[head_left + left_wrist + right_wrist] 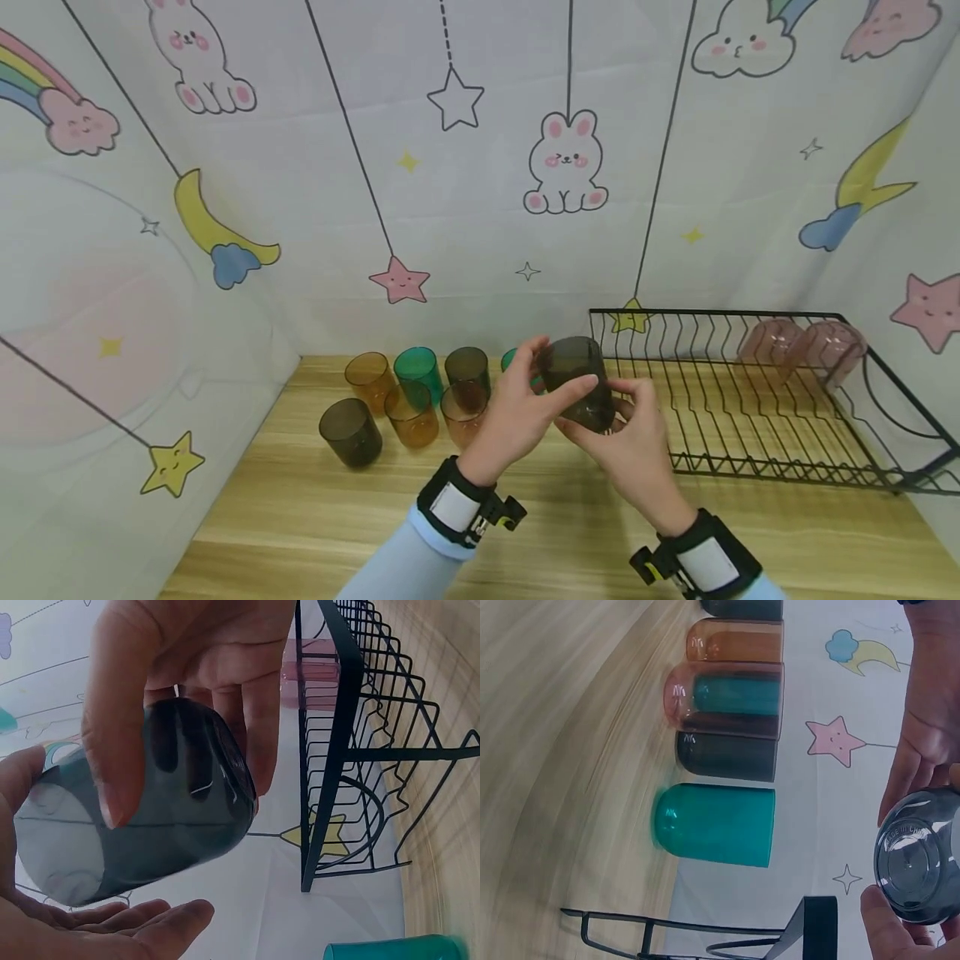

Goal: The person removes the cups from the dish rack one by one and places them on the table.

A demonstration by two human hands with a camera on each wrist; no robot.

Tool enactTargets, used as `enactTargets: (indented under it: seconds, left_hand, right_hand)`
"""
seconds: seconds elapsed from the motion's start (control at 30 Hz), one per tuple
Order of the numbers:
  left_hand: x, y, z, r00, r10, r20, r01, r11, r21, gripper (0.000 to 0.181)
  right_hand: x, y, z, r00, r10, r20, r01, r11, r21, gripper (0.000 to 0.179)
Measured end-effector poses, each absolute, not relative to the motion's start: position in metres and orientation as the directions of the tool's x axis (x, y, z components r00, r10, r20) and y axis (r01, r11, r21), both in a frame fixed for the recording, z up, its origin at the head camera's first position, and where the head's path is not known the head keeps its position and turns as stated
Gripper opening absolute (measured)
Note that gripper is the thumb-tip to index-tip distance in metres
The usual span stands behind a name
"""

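A smoky grey cup (576, 367) is held tilted above the table between both hands, its base toward the right hand. My left hand (517, 408) grips it near the rim, the thumb along its near side. Around the base end, my right hand (633, 437) holds it with thumb and fingers. In the right wrist view, the grey cup (909, 862) shows its round base with moulded lettering. The left wrist view shows the cup (172, 825) side-on, right-hand fingers curled over it. A green cup (720, 825) stands behind the left hand, partly hidden in the head view.
To the left stand several cups: a dark grey one (351, 433), amber ones (369, 382), a green one (420, 371) and a pink one (462, 421). A black wire rack (750, 471) on the right bears two pink cups (828, 346). A patterned cloth (480, 233) hangs behind.
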State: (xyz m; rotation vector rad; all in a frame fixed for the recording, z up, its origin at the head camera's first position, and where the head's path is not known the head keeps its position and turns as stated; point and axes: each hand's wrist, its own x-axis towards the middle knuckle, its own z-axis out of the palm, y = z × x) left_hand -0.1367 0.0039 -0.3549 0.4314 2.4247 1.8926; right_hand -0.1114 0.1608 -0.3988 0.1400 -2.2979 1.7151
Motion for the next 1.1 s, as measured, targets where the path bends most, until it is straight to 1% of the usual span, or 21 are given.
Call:
enactTargets:
  seconds: [0.2, 0.4, 0.57, 0.7, 0.83, 1.0, 1.1]
  left_hand:
    - [-0.119, 0.005, -0.329, -0.969, 0.220, 0.110, 0.166, 0.254, 0.953, 0.075]
    - [-0.119, 0.004, -0.330, -0.969, 0.216, 0.120, 0.176, 0.260, 0.949, 0.070]
    - [-0.119, 0.003, -0.333, -0.966, 0.222, 0.129, 0.186, 0.257, 0.948, 0.069]
    - [-0.123, 0.003, -0.340, -0.966, 0.213, 0.149, 0.205, 0.267, 0.942, 0.072]
    - [-0.132, 0.003, -0.355, -0.965, 0.186, 0.186, 0.236, 0.298, 0.925, 0.075]
    - [-0.138, 0.002, -0.374, -0.948, 0.154, 0.279, 0.317, 0.358, 0.878, 0.078]
    - [-0.138, 0.000, -0.385, -0.938, 0.122, 0.323, 0.344, 0.402, 0.848, 0.079]
  right_hand:
    - [-0.095, 0.150, -0.372, -0.955, 0.071, 0.287, -0.249, 0.328, -0.911, 0.070]
    - [-0.097, 0.152, -0.377, -0.955, 0.058, 0.291, -0.252, 0.357, -0.899, 0.071]
    - [-0.106, 0.158, -0.393, -0.960, 0.030, 0.279, -0.250, 0.357, -0.900, 0.075]
    - [-0.112, 0.163, -0.402, -0.956, 0.010, 0.293, -0.266, 0.393, -0.880, 0.076]
    - [-0.115, 0.166, -0.405, -0.945, -0.009, 0.326, -0.295, 0.448, -0.844, 0.072]
    - [-0.115, 0.168, -0.405, -0.926, -0.024, 0.377, -0.337, 0.504, -0.795, 0.064]
    - [-0.114, 0.170, -0.405, -0.915, -0.034, 0.403, -0.359, 0.525, -0.772, 0.060]
